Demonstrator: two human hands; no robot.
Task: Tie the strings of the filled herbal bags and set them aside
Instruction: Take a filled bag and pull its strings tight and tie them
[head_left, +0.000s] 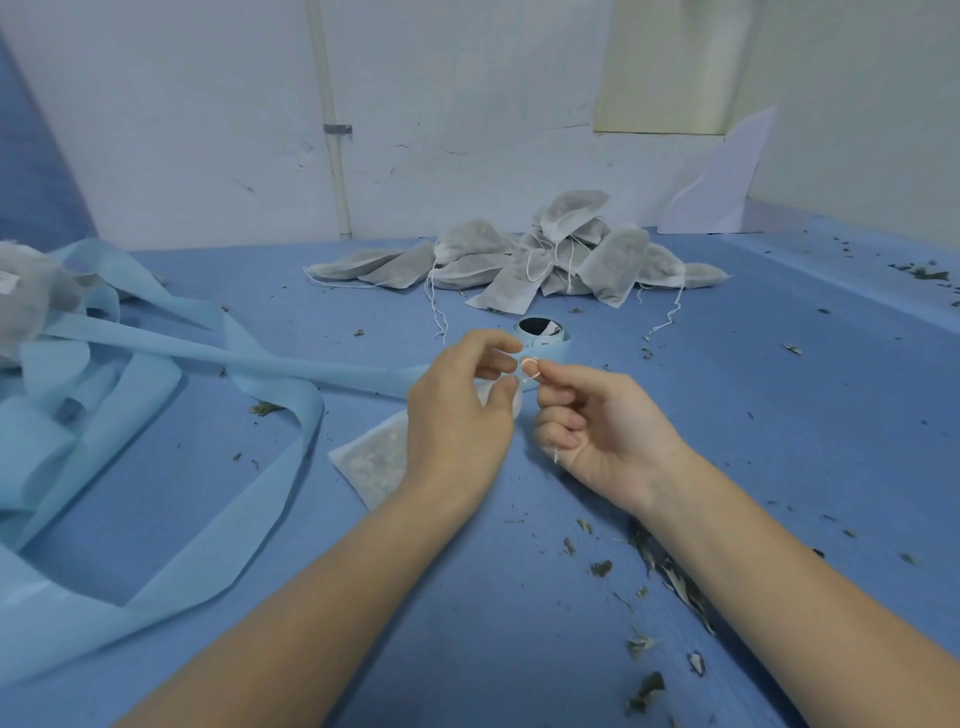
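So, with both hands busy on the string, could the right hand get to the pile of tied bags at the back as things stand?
Probably yes. The right hand pinches the string, so it must let go first. The blue table between it and the pile of bags holds only herb crumbs; the tape roll sits left of that path.

Table cover (519, 597) showing plain mid blue. Long cloth strips (171, 358) on left looking light sky blue. Pile of bags (545, 254) at back showing grey with white edges, white strings (436, 306) hanging down. Bag under hands (374, 462) looking white with grey-green specks. Leaf bits (670, 577) showing dark green. Wall (208, 130) looking pale white.
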